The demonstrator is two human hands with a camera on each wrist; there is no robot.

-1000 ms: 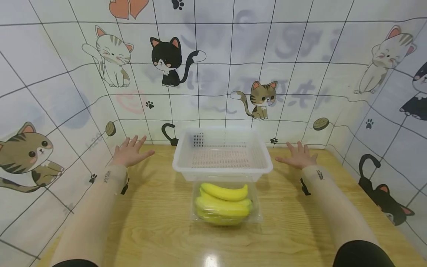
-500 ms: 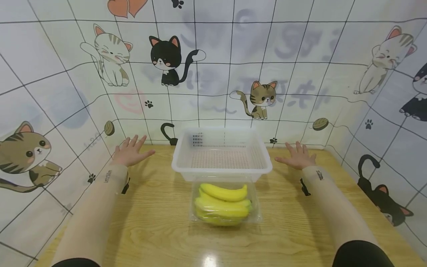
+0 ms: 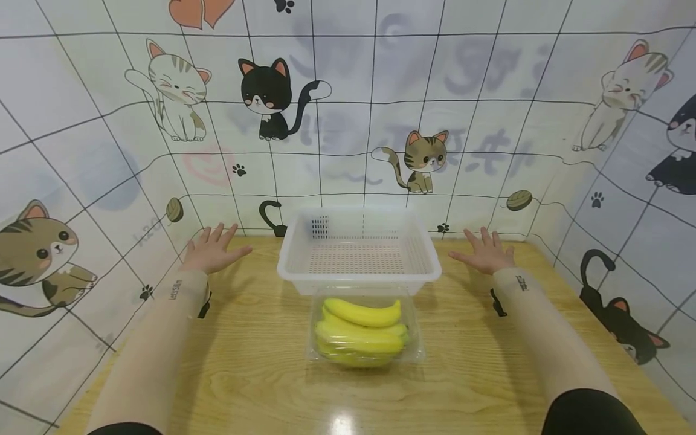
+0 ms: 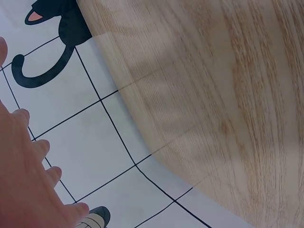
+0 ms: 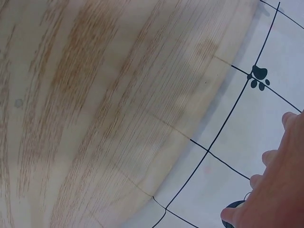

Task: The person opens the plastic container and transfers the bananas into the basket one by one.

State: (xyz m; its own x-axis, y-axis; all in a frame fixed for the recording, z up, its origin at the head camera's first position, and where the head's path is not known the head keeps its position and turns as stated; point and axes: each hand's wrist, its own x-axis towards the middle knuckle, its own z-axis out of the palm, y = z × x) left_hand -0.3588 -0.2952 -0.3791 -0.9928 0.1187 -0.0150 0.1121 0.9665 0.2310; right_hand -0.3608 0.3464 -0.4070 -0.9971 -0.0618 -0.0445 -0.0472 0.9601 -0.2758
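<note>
My left hand is spread at the far left of the table, fingers apart and straight, with nothing in it. At the far right my right hand is spread the same way, also holding nothing. Between the two hands stands a white plastic basket with a perforated floor and walls. In front of it lies a clear plastic box with yellow bananas inside. Each wrist view catches only part of its hand: the left hand at the left edge, the right hand at the lower right.
The wooden table meets a cat-printed, tile-patterned wall covering at the back and on both sides. Dark sleeves show at the bottom of the head view.
The head view has shifted slightly, so the scene sits a little further left. Both hands, the basket and the banana box keep their places.
</note>
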